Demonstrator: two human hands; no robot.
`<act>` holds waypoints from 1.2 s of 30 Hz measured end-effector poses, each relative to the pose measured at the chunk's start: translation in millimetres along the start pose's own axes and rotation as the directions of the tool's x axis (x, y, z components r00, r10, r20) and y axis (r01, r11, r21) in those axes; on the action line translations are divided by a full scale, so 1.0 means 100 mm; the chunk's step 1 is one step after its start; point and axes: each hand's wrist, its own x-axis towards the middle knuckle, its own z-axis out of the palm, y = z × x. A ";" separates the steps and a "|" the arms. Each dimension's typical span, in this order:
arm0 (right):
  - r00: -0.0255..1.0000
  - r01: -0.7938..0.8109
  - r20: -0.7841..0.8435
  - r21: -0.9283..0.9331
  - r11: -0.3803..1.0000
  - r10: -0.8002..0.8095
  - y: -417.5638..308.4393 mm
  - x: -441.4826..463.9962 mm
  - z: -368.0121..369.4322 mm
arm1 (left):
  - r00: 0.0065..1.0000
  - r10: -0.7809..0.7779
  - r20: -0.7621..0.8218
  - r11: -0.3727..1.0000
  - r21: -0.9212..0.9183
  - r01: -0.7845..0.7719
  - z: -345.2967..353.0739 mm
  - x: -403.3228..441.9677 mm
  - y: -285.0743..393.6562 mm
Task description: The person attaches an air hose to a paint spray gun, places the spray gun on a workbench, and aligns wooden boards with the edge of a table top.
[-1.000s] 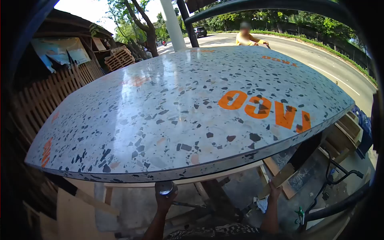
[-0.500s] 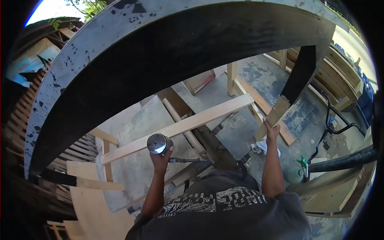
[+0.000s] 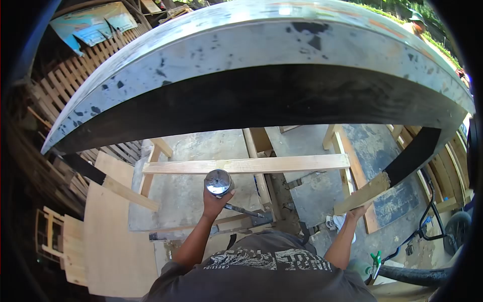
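Left hand [image 3: 215,203]: fingers closed around round can [image 3: 218,182], in front of crossbar [image 3: 287,165]. Right hand [image 3: 357,212]: fingers touching bare lower end of speckled bench's [image 3: 226,48] part-black leg [image 3: 365,193]; grip unclear. Change: crossbar now level in view; hand contacts unaltered, work apparently unadvanced.

Bench [image 3: 241,50] edge is pale grey with scattered black chips, orange patches on the top surface. Apron [image 3: 251,98] black. Right leg [image 3: 411,157] black up top, bare tan wood below; left leg [image 3: 88,169] same split. Crossbar [image 3: 292,164] pale blond. Can [image 3: 218,181] silvery on top. Shirt [image 3: 261,289] charcoal, whitish print. Rag [image 3: 334,221] white. Spray trigger [image 3: 376,259] bright green. Tarp [image 3: 93,24] light blue and white.
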 end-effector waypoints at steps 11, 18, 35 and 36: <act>0.977 -0.163 0.157 0.136 0.977 0.141 0.35 0.61 0.07 | 0.988 0.013 -0.157 0.999 0.042 -0.007 -0.05 -0.07 0.19; 0.997 -0.069 -0.032 -0.133 0.989 0.065 0.22 0.51 0.20 | 0.964 -0.005 -0.268 1.000 -0.001 0.005 -0.29 -0.35 0.29; -0.442 0.367 0.635 -0.516 0.774 0.633 0.92 -4.45 2.31 | 0.656 -0.114 -0.746 0.993 -0.059 0.106 -2.40 -1.82 -0.10; -0.565 0.352 0.618 -0.419 0.837 0.547 0.99 -4.82 2.44 | 0.611 -0.111 -0.784 0.992 -0.052 0.114 -2.60 -1.86 -0.06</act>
